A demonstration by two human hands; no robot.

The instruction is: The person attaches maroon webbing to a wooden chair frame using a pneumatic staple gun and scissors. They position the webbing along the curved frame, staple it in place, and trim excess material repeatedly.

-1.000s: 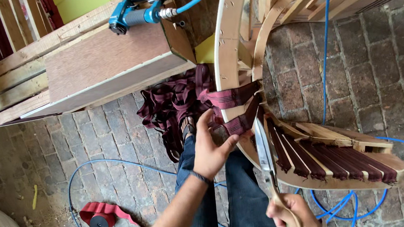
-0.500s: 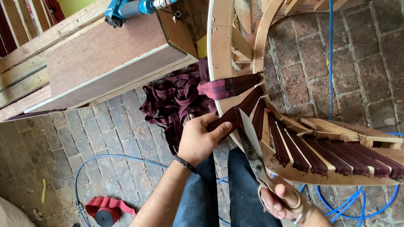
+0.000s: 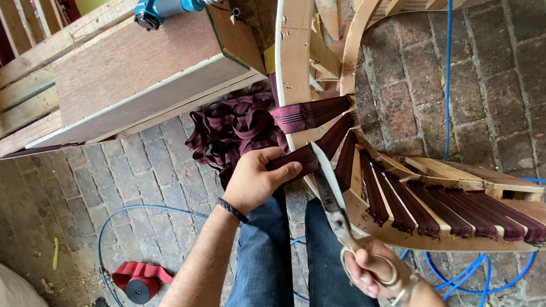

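Nine or so maroon webbing strips [image 3: 422, 203] already stapled across curved wooden frame [image 3: 294, 59], lower right. Your left hand [image 3: 255, 178] clamped on current strip [image 3: 306, 157], frame centre, pulled taut. Your right hand [image 3: 369, 270] closed through scissors [image 3: 332, 194] handles, blades apart at strip (cut not made). Loose ribbed webbing [image 3: 231, 127] heaped on brick floor [image 3: 517, 86].

Maroon webbing strap [image 3: 300, 160] taut across wooden frame; open steel scissors [image 3: 335, 197] at strap.
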